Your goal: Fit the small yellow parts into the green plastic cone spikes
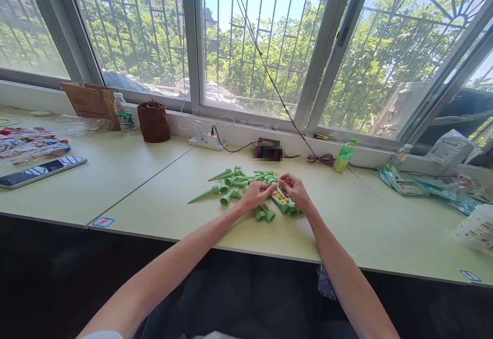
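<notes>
Several light green plastic plant watering spikes (204,194), long cones with wide hollow caps, lie in a loose pile on the table. Small yellowish-tan pieces (265,208) are scattered among them. Over the middle of the pile, my left hand (257,195) is closed with thumb and forefinger together. Close by on the right, my right hand (295,190) is also closed in a pinch. The two sets of fingertips almost meet. Green spikes show between and behind them, but whatever sits in the fingers is too small or hidden to make out.
A phone (44,170) and packaged items lie at left. Along the window stand a water bottle (124,114), a brown bag (153,121), a power strip (206,143) and a green bottle (344,155). Blue plastic packets (404,181) and a white tub (475,227) are at right.
</notes>
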Demonstrator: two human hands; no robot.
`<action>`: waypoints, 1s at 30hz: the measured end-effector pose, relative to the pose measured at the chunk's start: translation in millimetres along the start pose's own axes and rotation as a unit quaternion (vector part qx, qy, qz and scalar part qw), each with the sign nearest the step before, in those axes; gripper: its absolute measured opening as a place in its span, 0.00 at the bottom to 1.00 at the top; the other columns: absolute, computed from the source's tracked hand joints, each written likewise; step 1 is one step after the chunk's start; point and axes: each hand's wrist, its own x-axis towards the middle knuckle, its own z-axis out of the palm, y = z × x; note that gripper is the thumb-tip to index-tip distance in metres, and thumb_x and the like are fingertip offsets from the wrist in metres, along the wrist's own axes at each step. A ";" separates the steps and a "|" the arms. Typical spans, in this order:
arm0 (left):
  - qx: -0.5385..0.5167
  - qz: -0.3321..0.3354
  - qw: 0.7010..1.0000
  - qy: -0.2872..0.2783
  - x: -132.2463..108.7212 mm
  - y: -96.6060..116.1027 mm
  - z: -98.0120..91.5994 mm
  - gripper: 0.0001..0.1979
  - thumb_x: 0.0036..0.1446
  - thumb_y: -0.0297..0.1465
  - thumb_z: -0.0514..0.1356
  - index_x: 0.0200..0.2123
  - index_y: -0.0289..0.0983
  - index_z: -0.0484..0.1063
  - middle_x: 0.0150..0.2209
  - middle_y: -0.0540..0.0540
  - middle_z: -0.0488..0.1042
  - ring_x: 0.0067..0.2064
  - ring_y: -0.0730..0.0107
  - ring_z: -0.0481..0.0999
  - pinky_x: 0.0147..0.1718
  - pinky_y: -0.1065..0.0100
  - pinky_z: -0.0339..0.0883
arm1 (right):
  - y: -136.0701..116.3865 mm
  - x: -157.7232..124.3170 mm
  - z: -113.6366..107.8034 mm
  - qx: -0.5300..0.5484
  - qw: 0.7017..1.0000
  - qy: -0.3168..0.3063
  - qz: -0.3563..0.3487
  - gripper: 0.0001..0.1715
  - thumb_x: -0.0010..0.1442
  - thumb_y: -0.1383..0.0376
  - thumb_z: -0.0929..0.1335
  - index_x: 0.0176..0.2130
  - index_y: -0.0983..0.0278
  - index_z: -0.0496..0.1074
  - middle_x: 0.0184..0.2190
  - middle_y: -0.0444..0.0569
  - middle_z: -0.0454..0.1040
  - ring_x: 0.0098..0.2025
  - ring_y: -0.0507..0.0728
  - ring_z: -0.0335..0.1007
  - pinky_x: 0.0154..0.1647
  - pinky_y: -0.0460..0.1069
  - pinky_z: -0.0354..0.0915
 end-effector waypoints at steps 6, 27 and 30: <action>0.029 0.048 0.998 0.032 -1.5 0.4 -0.2 0.22 0.60 0.46 0.56 0.24 0.34 0.74 0.25 0.47 0.74 0.31 0.69 0.70 0.35 0.68 0.62 | 3.6 0.9 -1.6 0.056 0.998 -0.013 0.022 0.20 0.54 0.52 0.71 0.36 0.60 0.61 0.17 0.35 0.61 0.15 0.46 0.49 0.16 0.44 0.47; 0.072 0.180 0.972 0.136 -2.5 -4.9 3.0 0.08 0.55 0.35 0.64 0.33 0.37 0.73 0.35 0.45 0.74 0.38 0.66 0.70 0.38 0.65 0.67 | -9.5 -2.8 1.6 0.098 0.994 -0.039 0.041 0.22 0.54 0.51 0.72 0.34 0.60 0.59 0.16 0.34 0.58 0.16 0.45 0.45 0.17 0.43 0.44; 0.071 0.194 0.968 0.140 -2.5 -3.0 2.0 0.07 0.56 0.35 0.64 0.36 0.38 0.74 0.35 0.45 0.74 0.39 0.66 0.70 0.39 0.64 0.67 | -8.0 -2.6 1.2 0.105 0.993 -0.044 0.043 0.22 0.54 0.51 0.72 0.34 0.60 0.59 0.16 0.34 0.57 0.17 0.45 0.45 0.17 0.43 0.44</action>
